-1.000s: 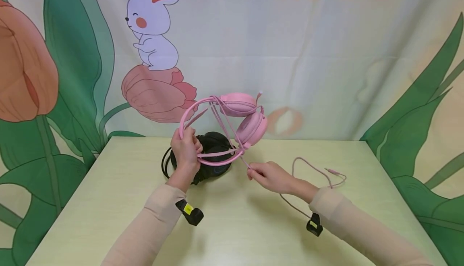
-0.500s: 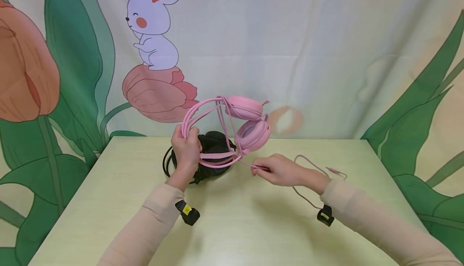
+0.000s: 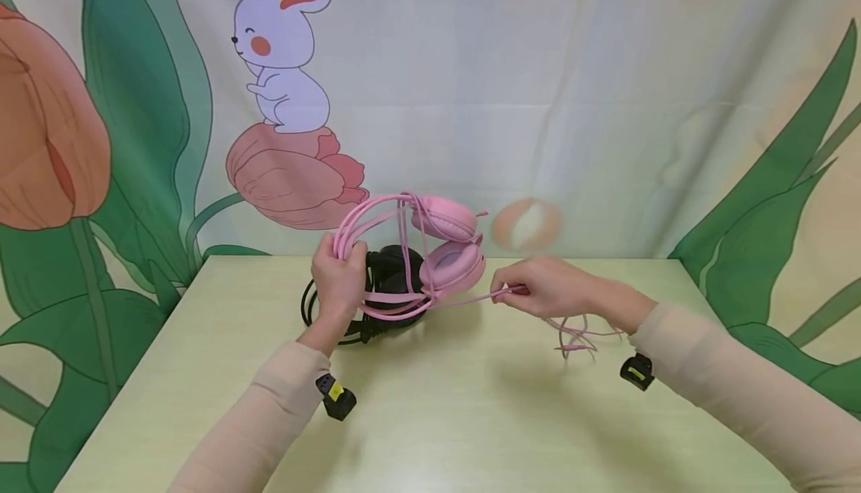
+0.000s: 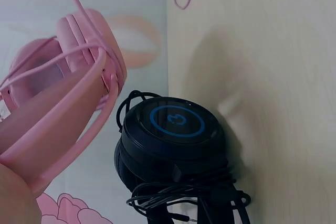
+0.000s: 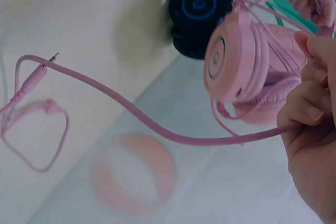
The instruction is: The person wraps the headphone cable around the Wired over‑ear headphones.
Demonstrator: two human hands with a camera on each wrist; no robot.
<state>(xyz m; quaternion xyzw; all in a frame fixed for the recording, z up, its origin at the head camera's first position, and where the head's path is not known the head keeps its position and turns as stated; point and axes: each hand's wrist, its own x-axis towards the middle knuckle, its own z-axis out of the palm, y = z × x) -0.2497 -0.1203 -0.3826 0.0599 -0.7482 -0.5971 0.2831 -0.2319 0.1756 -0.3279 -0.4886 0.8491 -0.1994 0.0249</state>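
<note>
Pink over-ear headphones (image 3: 452,267) are held up above the table, their headband gripped by my left hand (image 3: 338,278). Part of their pink cable (image 5: 194,140) is wound around the headband and ear cups. To the right, my right hand (image 3: 548,286) pinches the cable, drawn fairly straight from the headphones. Beyond that hand the loose cable hangs down with its metal-tipped plug (image 5: 35,78), which shows in the right wrist view. Black headphones (image 4: 176,135) with a blue ring on the ear cup lie on the table behind the pink pair, their own cable bundled.
A pale wooden table (image 3: 430,418) spreads beneath both hands. Behind it hangs a printed curtain (image 3: 605,104) with a rabbit and tulips, meeting the table's back edge. Small black cameras (image 3: 336,397) are strapped to both wrists.
My right hand has moved right and slightly up, pulling the cable with it. The pink headphones have sunk a little, and the cable's loose end has gathered under the right hand.
</note>
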